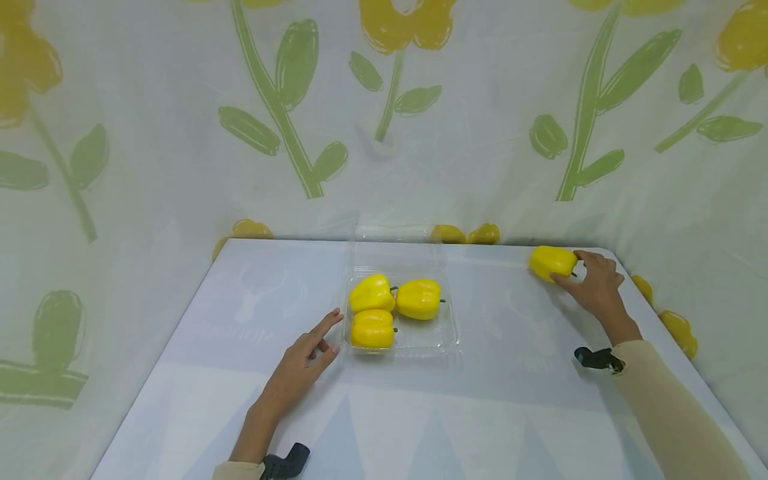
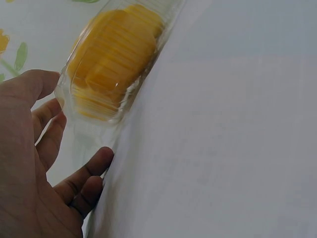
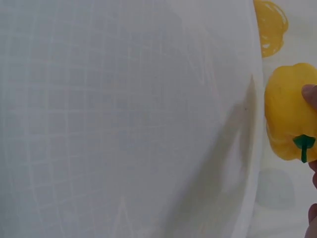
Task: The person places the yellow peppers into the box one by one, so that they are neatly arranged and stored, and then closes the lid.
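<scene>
My right hand [image 1: 594,283] grips a yellow bell pepper [image 1: 549,263] near the table's back right corner, thumb and fingers about its stem end. In the right wrist view, this bell pepper [image 3: 287,109] shows its green stem, and only parts of the fingers are in frame. A clear plastic clamshell box [image 1: 429,339] lies with its lid raised at the back, holding three more yellow bell peppers [image 1: 419,299]. At the box's left side is my left hand [image 1: 300,363], fingers spread and fingertips right at the wall. The left wrist view shows that hand [image 2: 29,144] beside the box [image 2: 94,119].
The white table [image 1: 498,400] has faint printed patterns. Behind it and at its sides hangs a pale cloth [image 1: 456,173] with yellow flowers and green leaves. A black strap piece [image 1: 287,461] sits at the left wrist, another [image 1: 597,358] at the right.
</scene>
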